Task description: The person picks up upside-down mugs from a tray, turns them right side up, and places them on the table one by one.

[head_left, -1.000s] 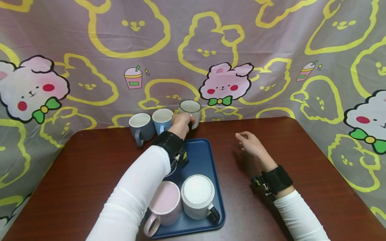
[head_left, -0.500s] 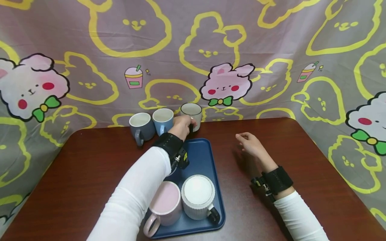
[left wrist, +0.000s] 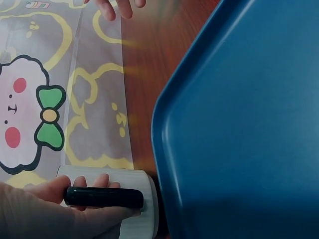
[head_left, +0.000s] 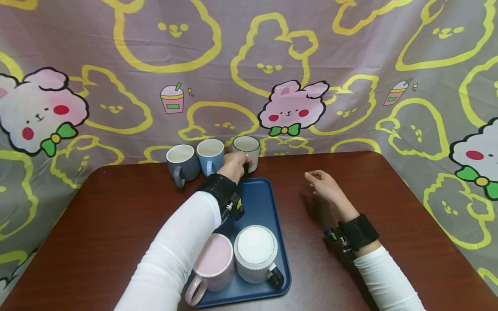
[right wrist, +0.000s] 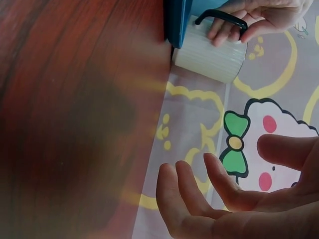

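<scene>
My left hand [head_left: 234, 166] reaches to the back edge of the table and grips a white ribbed mug [head_left: 254, 162] by its black handle [left wrist: 104, 197]. Dark-rimmed and upright, the mug stands just past the tray's far edge, its near left side covered by the hand. A light blue mug [head_left: 207, 163] is close on the left of this hand, with a dark grey mug [head_left: 188, 170] beyond it. My right hand [head_left: 326, 188] hovers over the right half of the table, fingers loosely bent, nothing in it.
A blue tray [head_left: 258, 201] lies lengthwise in the middle of the wooden table [head_left: 116, 216]. On its near end sit a pink mug [head_left: 219, 280] and a white ribbed mug [head_left: 250, 270] with a black handle. A patterned cloth [head_left: 330, 52] hangs behind the table.
The black-handled mug in my left hand has come down and slightly nearer to the tray. The right hand has stayed in place.
</scene>
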Available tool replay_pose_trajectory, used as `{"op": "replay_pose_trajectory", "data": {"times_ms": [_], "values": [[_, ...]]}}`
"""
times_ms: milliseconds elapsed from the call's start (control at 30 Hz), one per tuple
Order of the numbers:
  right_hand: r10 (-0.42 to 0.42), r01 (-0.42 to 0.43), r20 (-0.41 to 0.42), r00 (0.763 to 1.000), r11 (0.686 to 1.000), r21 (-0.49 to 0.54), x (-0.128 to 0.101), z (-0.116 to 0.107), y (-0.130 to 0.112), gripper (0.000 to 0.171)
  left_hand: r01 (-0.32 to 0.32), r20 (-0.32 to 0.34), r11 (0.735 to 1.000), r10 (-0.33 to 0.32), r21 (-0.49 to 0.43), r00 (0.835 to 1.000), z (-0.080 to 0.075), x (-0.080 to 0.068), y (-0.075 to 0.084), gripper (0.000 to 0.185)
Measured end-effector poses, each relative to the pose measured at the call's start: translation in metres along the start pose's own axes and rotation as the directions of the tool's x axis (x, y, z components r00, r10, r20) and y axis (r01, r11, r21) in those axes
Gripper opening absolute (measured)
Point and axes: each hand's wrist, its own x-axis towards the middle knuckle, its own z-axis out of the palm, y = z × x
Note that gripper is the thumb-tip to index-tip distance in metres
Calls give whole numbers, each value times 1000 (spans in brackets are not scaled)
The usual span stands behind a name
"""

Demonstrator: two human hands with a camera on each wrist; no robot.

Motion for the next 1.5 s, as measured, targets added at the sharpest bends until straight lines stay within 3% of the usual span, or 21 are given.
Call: {"op": "replay_pose_trajectory", "data": {"times_ms": [67,233,300,367,467,533,600,667,833,933,1000,1033,1100,1167,1233,1267,1300,1500], "values": [[2,-2,4,1000,1000,-6,1,-1,1,55,-1,-11,1000,1,26,1000,-4,-25,9,33],[16,-16,16,1000,1000,1,0,-3,3,55,12,-9,996,-11,87,1000,-27,-138,53,29],[17,-17,17,1000,1000,7,-1,-3,3,55,16,10,996,-17,93,1000,-33,-149,59,26],[17,-17,14,1000,1000,11,-2,-4,4,55,16,26,994,-19,109,999,-38,-171,68,24],[17,-17,8,1000,1000,5,-2,-4,4,55,15,47,991,-21,130,999,-36,-150,60,27],[18,-18,6,1000,1000,-3,-3,-5,5,56,19,45,988,-26,155,999,-35,-150,59,32],[20,-20,4,1000,1000,-12,-2,-6,6,56,17,53,986,-26,167,998,-31,-126,50,36],[21,-21,6,1000,1000,-19,-2,-6,6,56,17,54,986,-26,165,998,-30,-119,48,38],[29,-29,12,1000,999,-14,-1,-7,7,55,6,81,993,-15,119,997,-23,-69,27,33],[32,-32,15,999,999,-9,-1,-7,7,55,14,90,994,-24,111,996,-12,-10,1,32],[32,-32,15,999,999,-10,-2,-7,7,55,29,114,996,-39,87,993,-1,56,-26,42],[32,-32,15,999,999,-12,-2,-7,7,56,29,106,996,-38,82,994,1,63,-29,41],[32,-32,16,999,999,-15,-3,-7,8,56,28,110,997,-35,68,993,-2,50,-24,40],[33,-32,16,999,999,-19,-3,-8,8,57,19,105,998,-26,66,994,-6,26,-15,39],[32,-32,16,999,999,-19,-2,-8,9,57,3,84,998,-9,71,996,-14,-17,2,27],[31,-30,16,999,999,-20,-2,-8,9,57,-2,98,997,-5,73,995,-15,-18,2,28],[31,-31,16,999,999,-18,-2,-8,10,56,4,87,996,-12,86,996,-11,-5,-2,29],[35,-34,10,999,999,-17,-2,-7,10,55,14,126,997,-23,69,992,-12,-3,-2,28]]}}
